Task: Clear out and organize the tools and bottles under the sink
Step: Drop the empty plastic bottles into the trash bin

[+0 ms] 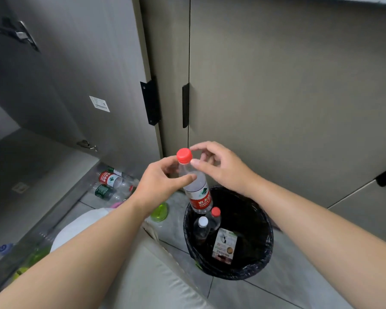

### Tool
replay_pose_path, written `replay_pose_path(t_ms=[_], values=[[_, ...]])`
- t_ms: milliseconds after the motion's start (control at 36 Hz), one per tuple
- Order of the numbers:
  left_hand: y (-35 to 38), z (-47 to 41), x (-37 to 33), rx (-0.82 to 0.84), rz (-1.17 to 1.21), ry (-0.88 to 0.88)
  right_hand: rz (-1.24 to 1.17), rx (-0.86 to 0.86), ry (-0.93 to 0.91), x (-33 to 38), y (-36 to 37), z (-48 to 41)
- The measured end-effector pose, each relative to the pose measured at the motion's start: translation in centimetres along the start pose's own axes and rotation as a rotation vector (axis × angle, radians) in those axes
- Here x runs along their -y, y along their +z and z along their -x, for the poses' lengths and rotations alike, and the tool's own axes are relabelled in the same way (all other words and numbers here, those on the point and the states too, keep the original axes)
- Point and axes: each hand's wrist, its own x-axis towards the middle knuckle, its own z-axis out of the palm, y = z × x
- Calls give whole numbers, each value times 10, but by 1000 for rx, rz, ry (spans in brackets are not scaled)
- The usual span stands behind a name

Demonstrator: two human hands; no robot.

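Note:
My left hand (pixel 163 181) grips a clear plastic water bottle (pixel 197 192) with a red label around its upper body, holding it upright over the bin's rim. Its red cap (pixel 184 155) is on. My right hand (pixel 218 168) hovers beside the cap, thumb and forefinger tips at its right edge, not wrapped round it. Below stands a round bin with a black liner (pixel 263 253). Inside it are a white-capped bottle (pixel 202 226), a red-capped bottle (pixel 216 214) and a small printed carton (pixel 224 245). More empty bottles (pixel 109 179) lie on the open cabinet's floor.
The open cabinet door (pixel 76 74) stands at the left. Closed doors with black handles (pixel 185 105) face me. A white bag (pixel 76 228) and a green plastic item (pixel 159 211) lie on the tiled floor. Green bottles (pixel 38 255) and a blue cap (pixel 5 248) sit at lower left.

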Motion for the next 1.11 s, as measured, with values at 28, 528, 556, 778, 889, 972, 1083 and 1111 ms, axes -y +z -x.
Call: replay_pose_path(t_ms=[28, 528, 556, 778, 889, 972, 1083, 1111], values=[[1, 1, 0, 15, -5, 16, 54, 18, -45, 8, 2, 0], [-2, 16, 27, 13, -504, 70, 458, 224, 138, -19, 6, 48], [-3, 16, 28, 12, -514, 69, 482, 258, 154, -26, 11, 53], [-7, 18, 38, 17, -517, 59, 564, 422, 336, -84, 70, 92], [-10, 18, 41, 28, -521, 51, 540, 436, 449, -109, 94, 107], [-12, 18, 44, 32, -541, 36, 537, 466, 506, -121, 105, 114], [-14, 18, 45, 37, -553, 24, 556, 498, 471, -123, 107, 115], [-15, 18, 45, 38, -555, 22, 564, 506, 463, -122, 106, 114]])
